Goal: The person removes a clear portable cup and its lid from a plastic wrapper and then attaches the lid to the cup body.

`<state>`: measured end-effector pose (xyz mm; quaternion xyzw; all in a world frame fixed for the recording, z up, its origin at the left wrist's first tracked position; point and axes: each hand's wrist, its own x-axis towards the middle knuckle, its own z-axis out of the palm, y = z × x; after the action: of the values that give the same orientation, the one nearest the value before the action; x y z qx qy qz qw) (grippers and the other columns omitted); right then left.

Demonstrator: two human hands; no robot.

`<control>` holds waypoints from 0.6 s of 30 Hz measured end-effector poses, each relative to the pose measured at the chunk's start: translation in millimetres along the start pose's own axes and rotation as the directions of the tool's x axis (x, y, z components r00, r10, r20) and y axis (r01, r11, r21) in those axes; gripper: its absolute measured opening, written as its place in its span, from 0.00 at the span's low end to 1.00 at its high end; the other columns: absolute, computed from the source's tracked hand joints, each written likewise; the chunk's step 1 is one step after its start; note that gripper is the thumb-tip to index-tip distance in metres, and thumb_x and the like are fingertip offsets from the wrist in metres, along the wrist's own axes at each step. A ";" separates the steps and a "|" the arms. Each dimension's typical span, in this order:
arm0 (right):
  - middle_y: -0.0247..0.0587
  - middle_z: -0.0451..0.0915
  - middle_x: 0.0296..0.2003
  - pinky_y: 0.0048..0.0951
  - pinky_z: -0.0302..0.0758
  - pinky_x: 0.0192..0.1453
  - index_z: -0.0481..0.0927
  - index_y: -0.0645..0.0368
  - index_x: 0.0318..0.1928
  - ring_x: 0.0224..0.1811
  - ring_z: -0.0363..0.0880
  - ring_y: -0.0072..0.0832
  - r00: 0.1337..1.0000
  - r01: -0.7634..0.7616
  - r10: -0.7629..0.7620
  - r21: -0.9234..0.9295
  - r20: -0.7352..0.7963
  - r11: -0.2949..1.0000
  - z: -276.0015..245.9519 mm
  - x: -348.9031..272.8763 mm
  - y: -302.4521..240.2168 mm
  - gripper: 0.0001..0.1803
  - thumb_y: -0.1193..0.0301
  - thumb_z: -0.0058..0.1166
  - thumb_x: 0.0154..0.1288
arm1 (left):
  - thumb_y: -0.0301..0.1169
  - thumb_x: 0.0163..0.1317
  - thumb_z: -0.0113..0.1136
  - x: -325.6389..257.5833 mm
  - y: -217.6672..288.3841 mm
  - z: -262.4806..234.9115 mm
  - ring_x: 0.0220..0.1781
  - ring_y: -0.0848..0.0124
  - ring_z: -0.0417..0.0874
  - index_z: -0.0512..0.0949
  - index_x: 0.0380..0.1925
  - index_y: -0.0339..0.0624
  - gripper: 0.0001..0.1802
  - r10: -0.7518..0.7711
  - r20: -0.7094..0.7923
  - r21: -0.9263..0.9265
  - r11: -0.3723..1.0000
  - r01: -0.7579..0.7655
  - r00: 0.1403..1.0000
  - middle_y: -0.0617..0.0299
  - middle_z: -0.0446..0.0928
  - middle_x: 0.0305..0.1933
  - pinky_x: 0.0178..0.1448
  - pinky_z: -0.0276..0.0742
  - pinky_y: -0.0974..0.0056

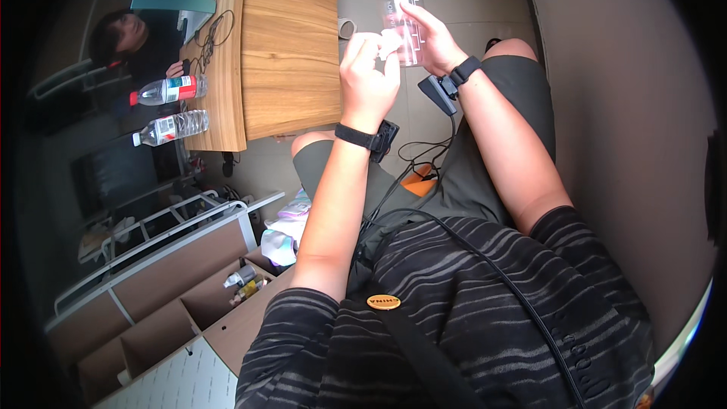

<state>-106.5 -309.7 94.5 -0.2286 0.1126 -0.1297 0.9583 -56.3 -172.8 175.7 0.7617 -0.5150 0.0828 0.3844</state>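
A clear plastic water bottle [395, 1] with a white lid is upright in front of me, past my knees. My right hand [441, 44] is closed round its right side, thumb along the front. My left hand [369, 82] pinches a crumpled white tissue [390, 42] against the lower left side of the bottle. Part of the bottle's wall is hidden behind the tissue and fingers. Both wrists carry black straps with small devices and cables.
A wooden desk [291, 38] stands close by my left hand, with two plastic drink bottles [173, 91] and a dark cable [212, 45] at its left end. A person [140, 45] is beyond it. A grey wall [606, 106] rises on my right; open shelves [163, 333] lie lower left.
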 end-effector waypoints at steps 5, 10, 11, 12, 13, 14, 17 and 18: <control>0.40 0.79 0.42 0.39 0.89 0.45 0.75 0.58 0.59 0.42 0.88 0.35 0.996 -0.007 0.003 -0.043 -0.092 0.999 -2.2 -1.3 2.3 0.31 0.48 0.65 0.68 | 0.17 0.59 0.65 -20.9 0.3 1.3 0.39 0.60 0.84 0.81 0.35 0.36 0.05 -0.037 -0.014 -0.026 0.999 0.037 0.999 0.55 0.80 0.38 0.46 0.80 0.62; 0.45 0.85 0.44 0.43 0.88 0.46 0.70 0.61 0.61 0.45 0.89 0.37 0.979 0.047 -0.096 -0.260 -0.182 0.964 4.1 3.1 6.1 0.33 0.47 0.60 0.73 | 0.18 0.55 0.66 -28.9 -8.3 1.6 0.40 0.56 0.84 0.83 0.35 0.39 0.08 -0.115 -0.062 -0.066 0.992 0.111 0.991 0.53 0.80 0.39 0.46 0.81 0.58; 0.44 0.86 0.45 0.40 0.87 0.48 0.73 0.60 0.59 0.45 0.89 0.35 0.977 0.058 -0.112 -0.280 -0.180 0.958 5.3 4.1 6.7 0.31 0.46 0.59 0.73 | 0.18 0.55 0.66 -29.0 -10.7 1.3 0.40 0.56 0.84 0.84 0.36 0.39 0.08 -0.105 -0.091 -0.055 0.993 0.100 0.990 0.54 0.80 0.40 0.46 0.80 0.58; 0.44 0.86 0.45 0.40 0.87 0.48 0.73 0.60 0.59 0.45 0.89 0.35 0.978 0.058 -0.112 -0.283 -0.178 0.957 1.5 6.7 7.2 0.31 0.46 0.59 0.73 | 0.18 0.55 0.66 -27.1 -9.6 0.2 0.40 0.56 0.84 0.84 0.36 0.39 0.08 -0.105 -0.095 -0.056 0.993 0.100 0.990 0.54 0.80 0.40 0.46 0.80 0.58; 0.43 0.86 0.46 0.38 0.87 0.49 0.75 0.59 0.58 0.45 0.89 0.33 0.993 0.017 -0.044 -0.230 -0.112 0.973 -2.2 9.3 7.3 0.30 0.46 0.59 0.73 | 0.18 0.57 0.67 -25.0 -8.4 -1.1 0.41 0.58 0.85 0.84 0.36 0.37 0.07 -0.091 -0.070 -0.040 0.995 0.089 0.993 0.55 0.81 0.40 0.47 0.81 0.60; 0.42 0.86 0.47 0.36 0.86 0.49 0.77 0.59 0.57 0.45 0.88 0.32 0.999 -0.029 0.022 -0.179 -0.042 0.983 -5.7 11.2 7.6 0.29 0.45 0.58 0.73 | 0.18 0.58 0.67 -22.4 -7.1 -1.8 0.42 0.60 0.85 0.84 0.36 0.36 0.06 -0.077 -0.046 -0.024 0.997 0.076 0.996 0.56 0.82 0.40 0.49 0.81 0.61; 0.40 0.86 0.46 0.29 0.84 0.43 0.79 0.60 0.58 0.41 0.86 0.26 0.998 -0.049 0.044 -0.135 -0.040 0.990 -4.4 10.9 12.9 0.31 0.45 0.56 0.73 | 0.18 0.59 0.67 -11.1 -11.6 -0.7 0.44 0.60 0.86 0.86 0.38 0.37 0.07 -0.030 -0.100 0.015 0.999 0.032 0.995 0.56 0.82 0.41 0.50 0.82 0.60; 0.40 0.86 0.46 0.29 0.84 0.43 0.79 0.60 0.58 0.41 0.86 0.26 0.999 -0.045 0.041 -0.145 -0.031 0.988 -6.1 11.6 12.6 0.31 0.45 0.56 0.73 | 0.18 0.59 0.67 -5.4 -12.2 -1.2 0.44 0.60 0.86 0.86 0.38 0.37 0.07 -0.026 -0.112 0.015 1.000 0.027 0.993 0.56 0.82 0.41 0.50 0.82 0.60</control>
<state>-94.8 -304.8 81.5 -0.2936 0.1402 -0.1037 0.9399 -48.1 -166.0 167.6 0.7659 -0.4817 0.1247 0.4073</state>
